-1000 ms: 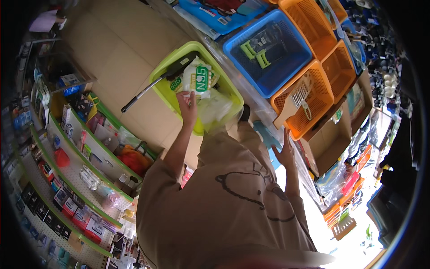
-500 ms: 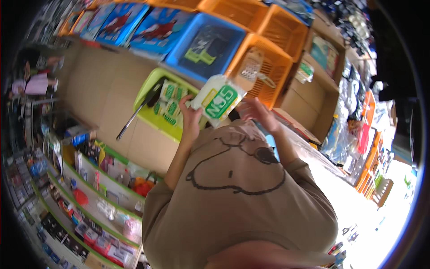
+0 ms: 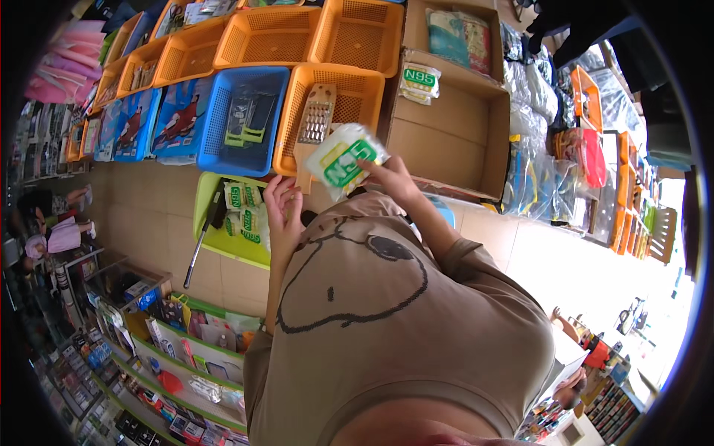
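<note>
My right hand (image 3: 394, 181) grips a white mask packet (image 3: 355, 145) with a green label, its thumb and fingers at the packet's right edge. The packet is held in the air before my chest, in front of an orange basket (image 3: 375, 89). To its left my left hand (image 3: 282, 201) is empty, its fingers apart, next to a lime-green basket (image 3: 212, 241). Inside that basket lie several similar packets (image 3: 244, 195) and a black tool with a long thin handle (image 3: 195, 256) sticking out over the rim. Another such packet (image 3: 420, 82) lies in a cardboard box (image 3: 450, 141) at the right.
A grater (image 3: 315, 123) on a wooden board leans in the orange basket. Beside it stands a blue basket (image 3: 212, 111) with green-handled items. More orange baskets (image 3: 268, 37) line the back. Shelves of goods (image 3: 178, 320) stand at the lower left; people (image 3: 59, 234) are at the far left.
The mask packet has passed from my left hand to my right. My left hand has let go and opened. The view has turned, so the baskets appear shifted leftward.
</note>
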Demonstrator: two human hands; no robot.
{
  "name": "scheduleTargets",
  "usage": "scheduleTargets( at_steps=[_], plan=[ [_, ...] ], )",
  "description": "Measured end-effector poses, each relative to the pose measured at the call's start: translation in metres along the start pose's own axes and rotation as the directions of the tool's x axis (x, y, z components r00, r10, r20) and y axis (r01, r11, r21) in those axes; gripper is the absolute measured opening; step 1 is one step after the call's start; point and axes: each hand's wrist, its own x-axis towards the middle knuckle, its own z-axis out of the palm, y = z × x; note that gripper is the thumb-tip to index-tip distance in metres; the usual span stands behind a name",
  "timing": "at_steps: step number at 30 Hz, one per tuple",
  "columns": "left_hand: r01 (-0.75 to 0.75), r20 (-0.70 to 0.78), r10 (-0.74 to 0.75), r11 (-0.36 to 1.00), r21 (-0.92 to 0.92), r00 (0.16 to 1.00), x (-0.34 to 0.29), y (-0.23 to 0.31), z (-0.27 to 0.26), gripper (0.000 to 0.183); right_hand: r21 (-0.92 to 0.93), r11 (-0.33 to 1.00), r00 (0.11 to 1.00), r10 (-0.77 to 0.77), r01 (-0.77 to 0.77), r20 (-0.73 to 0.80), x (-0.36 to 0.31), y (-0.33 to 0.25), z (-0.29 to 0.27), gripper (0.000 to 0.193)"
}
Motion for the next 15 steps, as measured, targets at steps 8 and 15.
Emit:
scheduleTargets(
  at_steps=[8,15],
  plan=[
    [0.145,-0.278,-0.124,0.988,0.058,0.953,-0.023,-0.055,-0.011,0.044,0.294,0.920,0.808,-0.040,0.259,-0.587,0.083,-0.007,-0.158,0.035],
    [0.494,-0.579,-0.517,0.843,-0.213,0.631,-0.121,-0.188,-0.064,0.047,0.115,0.982,0.721,-0.030,0.152,-0.692,0.172,-0.007,-0.240,0.037]
  ],
)
